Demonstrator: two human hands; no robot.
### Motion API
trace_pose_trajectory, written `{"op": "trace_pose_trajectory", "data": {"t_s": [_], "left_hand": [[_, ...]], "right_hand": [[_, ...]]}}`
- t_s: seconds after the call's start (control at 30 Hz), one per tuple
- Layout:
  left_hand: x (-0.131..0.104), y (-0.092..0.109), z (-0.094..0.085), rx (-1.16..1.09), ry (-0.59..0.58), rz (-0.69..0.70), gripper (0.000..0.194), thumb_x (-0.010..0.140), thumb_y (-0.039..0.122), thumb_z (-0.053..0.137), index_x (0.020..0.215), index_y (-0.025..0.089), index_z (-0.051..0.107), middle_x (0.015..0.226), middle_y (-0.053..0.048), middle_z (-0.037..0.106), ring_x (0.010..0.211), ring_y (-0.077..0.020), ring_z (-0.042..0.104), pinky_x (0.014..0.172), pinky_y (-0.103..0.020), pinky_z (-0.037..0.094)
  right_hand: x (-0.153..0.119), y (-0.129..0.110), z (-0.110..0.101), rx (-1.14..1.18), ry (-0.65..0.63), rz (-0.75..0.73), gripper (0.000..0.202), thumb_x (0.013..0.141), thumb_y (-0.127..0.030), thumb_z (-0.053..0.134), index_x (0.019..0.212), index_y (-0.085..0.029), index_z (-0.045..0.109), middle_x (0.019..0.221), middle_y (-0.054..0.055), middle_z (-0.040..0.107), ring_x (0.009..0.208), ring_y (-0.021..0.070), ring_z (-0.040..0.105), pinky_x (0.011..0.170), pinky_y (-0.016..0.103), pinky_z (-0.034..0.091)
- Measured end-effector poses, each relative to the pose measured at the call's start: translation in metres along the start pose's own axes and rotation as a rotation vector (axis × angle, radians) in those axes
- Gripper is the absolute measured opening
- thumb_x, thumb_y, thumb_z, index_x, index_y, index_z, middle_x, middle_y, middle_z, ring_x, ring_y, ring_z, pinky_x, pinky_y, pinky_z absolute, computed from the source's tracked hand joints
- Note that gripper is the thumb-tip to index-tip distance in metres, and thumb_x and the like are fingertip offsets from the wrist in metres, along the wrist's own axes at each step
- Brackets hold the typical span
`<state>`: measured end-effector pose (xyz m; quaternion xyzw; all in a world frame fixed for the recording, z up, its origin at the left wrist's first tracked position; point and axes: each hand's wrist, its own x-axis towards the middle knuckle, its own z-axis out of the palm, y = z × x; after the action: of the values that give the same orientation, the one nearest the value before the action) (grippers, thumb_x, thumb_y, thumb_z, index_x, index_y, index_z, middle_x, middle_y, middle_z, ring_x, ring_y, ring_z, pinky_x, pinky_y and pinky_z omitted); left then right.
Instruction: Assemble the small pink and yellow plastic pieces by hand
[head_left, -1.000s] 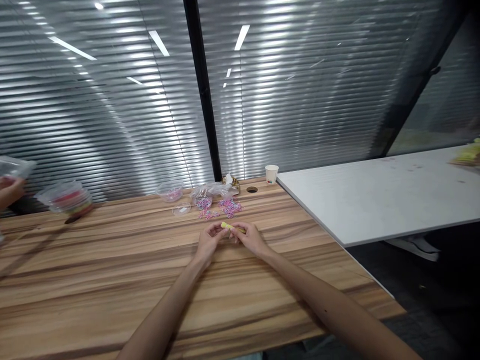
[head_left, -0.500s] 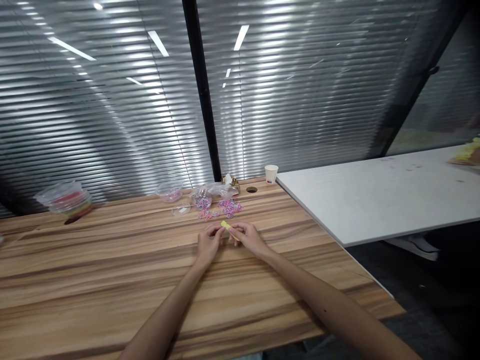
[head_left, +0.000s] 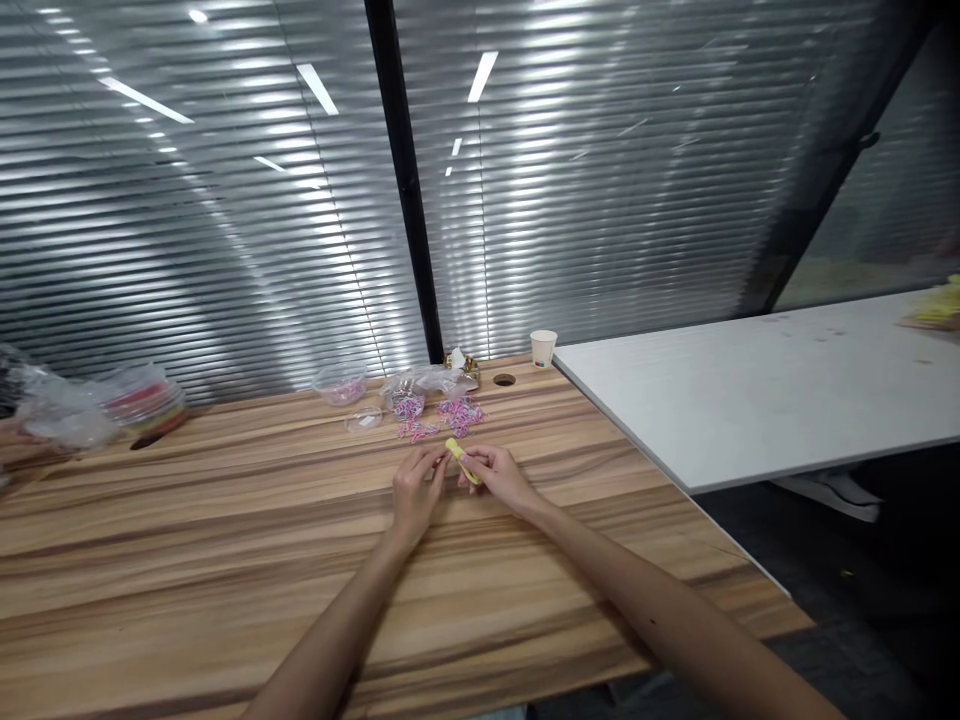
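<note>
A small, soft-looking yellow strip is held above the wooden table, its lower part bending down beneath my right fingers. My right hand is closed, pinching the strip between thumb and fingers. From the other side my left hand is closed too, thumb and fingertips pressed together against the strip's left edge near its top. Just beyond my hands lie loose piles of small pink, purple and blue pieces, too small to name. Behind them sits a clear plastic bag with similar pieces.
A clear round lid and a clear tub of pink pieces lie back left. A paper cup stands by a cable hole. Stacked containers and a crinkled plastic bag are far left. A white table adjoins on the right.
The yellow strip has tilted more upright, and more of its length shows under my right hand. My left fingers have shifted slightly. A crinkled plastic bag has come into view at far left.
</note>
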<state>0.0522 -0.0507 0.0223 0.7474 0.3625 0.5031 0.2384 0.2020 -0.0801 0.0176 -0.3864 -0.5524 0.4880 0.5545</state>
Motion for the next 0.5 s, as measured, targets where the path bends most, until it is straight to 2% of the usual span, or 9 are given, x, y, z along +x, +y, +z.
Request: {"op": "trace_pose_trajectory", "data": {"t_s": [0.5], "left_hand": [[0.0040,0.0064,-0.0020,-0.032,-0.075,0.039,0.015,0.074,0.025,0.056,0.083,0.022,0.067,0.086,-0.007,0.062,0.084,-0.0196,0.055,0.079,-0.031,0.040]], "right_hand": [[0.0004,0.0091,-0.0017,-0.014,-0.056,-0.045,0.036,0.077,-0.046,0.052,0.084,-0.011,0.059,0.059,0.001,0.055,0.046,0.0076,0.047,0.044,0.018,0.039]]}}
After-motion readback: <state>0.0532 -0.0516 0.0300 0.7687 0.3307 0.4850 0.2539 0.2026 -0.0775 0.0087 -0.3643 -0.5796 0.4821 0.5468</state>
